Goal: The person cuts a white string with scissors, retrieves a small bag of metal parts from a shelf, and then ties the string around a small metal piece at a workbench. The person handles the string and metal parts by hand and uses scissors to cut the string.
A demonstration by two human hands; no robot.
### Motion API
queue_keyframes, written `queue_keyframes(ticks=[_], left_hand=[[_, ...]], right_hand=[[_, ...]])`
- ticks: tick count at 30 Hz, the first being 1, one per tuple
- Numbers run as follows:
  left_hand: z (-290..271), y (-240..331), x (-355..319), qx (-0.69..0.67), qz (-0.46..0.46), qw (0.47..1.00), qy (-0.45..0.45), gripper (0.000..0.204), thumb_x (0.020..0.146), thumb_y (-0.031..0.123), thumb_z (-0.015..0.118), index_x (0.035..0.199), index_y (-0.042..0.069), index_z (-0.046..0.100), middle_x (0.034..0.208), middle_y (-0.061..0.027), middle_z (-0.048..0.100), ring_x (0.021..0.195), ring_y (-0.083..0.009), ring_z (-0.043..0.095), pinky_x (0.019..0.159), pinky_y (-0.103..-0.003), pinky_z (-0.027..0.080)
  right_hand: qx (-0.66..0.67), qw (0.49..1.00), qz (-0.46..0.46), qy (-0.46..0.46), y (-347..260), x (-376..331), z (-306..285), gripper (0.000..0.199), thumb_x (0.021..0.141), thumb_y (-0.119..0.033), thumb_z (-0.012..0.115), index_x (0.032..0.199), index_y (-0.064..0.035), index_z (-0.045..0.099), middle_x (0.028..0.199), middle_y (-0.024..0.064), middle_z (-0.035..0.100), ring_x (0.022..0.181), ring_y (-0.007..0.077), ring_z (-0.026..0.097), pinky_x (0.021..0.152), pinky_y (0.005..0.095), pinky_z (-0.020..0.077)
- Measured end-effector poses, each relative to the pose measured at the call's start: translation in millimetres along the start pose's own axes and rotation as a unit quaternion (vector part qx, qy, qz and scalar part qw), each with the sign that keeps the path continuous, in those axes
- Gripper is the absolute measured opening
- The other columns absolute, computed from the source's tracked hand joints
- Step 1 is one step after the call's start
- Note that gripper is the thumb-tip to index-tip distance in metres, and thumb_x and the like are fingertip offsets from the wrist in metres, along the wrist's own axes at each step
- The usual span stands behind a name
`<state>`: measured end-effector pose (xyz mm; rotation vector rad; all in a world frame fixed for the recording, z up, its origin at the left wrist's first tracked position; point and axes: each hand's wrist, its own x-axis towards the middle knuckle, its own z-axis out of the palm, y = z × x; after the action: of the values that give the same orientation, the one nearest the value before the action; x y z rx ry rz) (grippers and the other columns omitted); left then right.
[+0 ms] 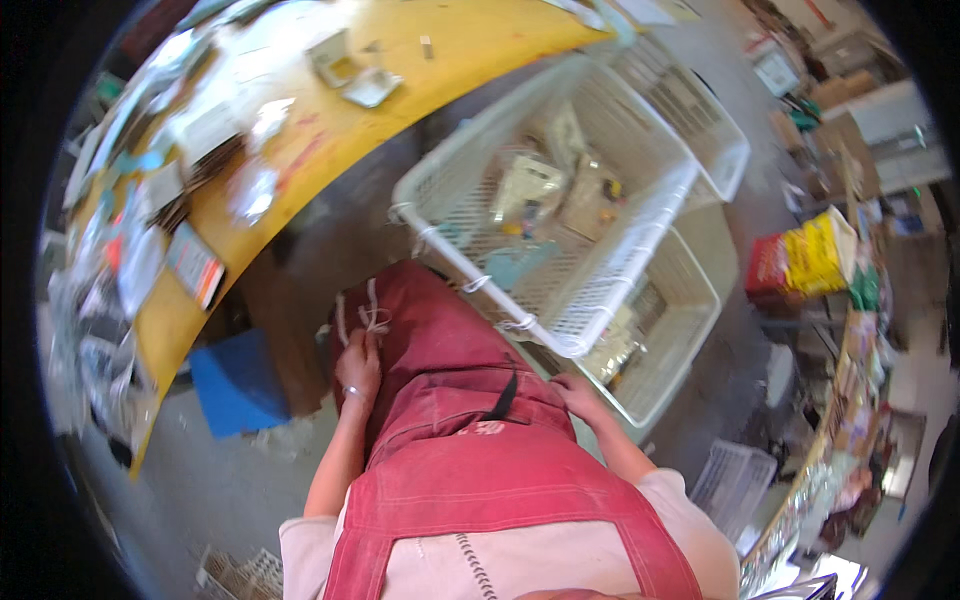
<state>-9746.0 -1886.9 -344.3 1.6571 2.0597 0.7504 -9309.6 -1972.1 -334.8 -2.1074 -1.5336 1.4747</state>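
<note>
My left hand point(361, 366) is closed at the left side of my red apron point(450, 335), gripping a thin white cord point(374, 318). The cord's loops stick up past my fingers against the apron. On the right, my right hand point(575, 393) hangs beside the apron, close to the lower white basket point(668, 385). Blur and the apron's edge keep its fingers from showing clearly. Ahead of me stands a large white plastic basket point(545, 325) with clear bags of small parts point(528, 188) in its bottom and white ties along its near rim.
A yellow table point(330, 160) curves along the left, bearing plastic bags, stacked cards and a small open box point(370, 85). Beneath it stands a blue panel point(238, 382). Rightward are a red-and-yellow bag point(805, 258), a cluttered long bench point(825, 440) and a grey crate point(733, 480).
</note>
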Motion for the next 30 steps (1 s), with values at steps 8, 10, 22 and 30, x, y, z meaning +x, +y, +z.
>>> queue_keyframes(ticks=[8,10,22,30], left_hand=[[-69,81,-14,-0.634,-0.298,0.702,-0.128,0.02,0.104,0.024,0.054,0.097,0.007,0.061,0.064,0.0067,0.039,0.053,-0.0052,0.036,0.048,-0.021,0.03],[-80,103,-25,-0.672,-0.265,0.673,-0.156,0.02,0.105,0.023,0.053,0.102,0.005,0.063,0.064,0.0066,0.038,0.053,-0.0051,0.036,0.049,-0.022,0.031],[-95,173,-73,-0.608,-0.093,0.782,-0.101,0.016,0.105,0.017,0.052,0.102,0.005,0.062,0.069,0.0051,0.053,0.054,-0.0019,0.042,0.048,-0.019,0.033],[-96,183,-74,-0.592,-0.126,0.786,-0.122,0.02,0.105,0.023,0.055,0.101,0.006,0.062,0.069,0.0079,0.047,0.058,-0.0014,0.038,0.051,-0.02,0.03]], right_hand=[[0.074,0.948,-0.304,0.055,-159,-56,-34,0.017,0.093,-0.012,0.064,0.099,0.0017,0.07,0.093,0.0148,0.069,0.088,0.0272,0.068,0.078,0.0351,0.0524],[0.09,0.924,-0.372,0.008,-194,-56,-29,0.014,0.093,-0.009,0.064,0.099,0.0025,0.07,0.091,0.0135,0.068,0.086,0.0251,0.067,0.077,0.0332,0.0515],[0.445,0.822,-0.247,-0.255,-268,-46,34,0.023,0.098,-0.012,0.066,0.114,0.0037,0.07,0.101,0.002,0.069,0.093,0.0074,0.062,0.083,0.0232,0.05],[0.48,0.814,-0.27,-0.184,-272,-32,43,0.016,0.098,-0.011,0.066,0.105,0.0015,0.073,0.091,0.0014,0.07,0.083,0.0063,0.06,0.076,0.0235,0.0485]])
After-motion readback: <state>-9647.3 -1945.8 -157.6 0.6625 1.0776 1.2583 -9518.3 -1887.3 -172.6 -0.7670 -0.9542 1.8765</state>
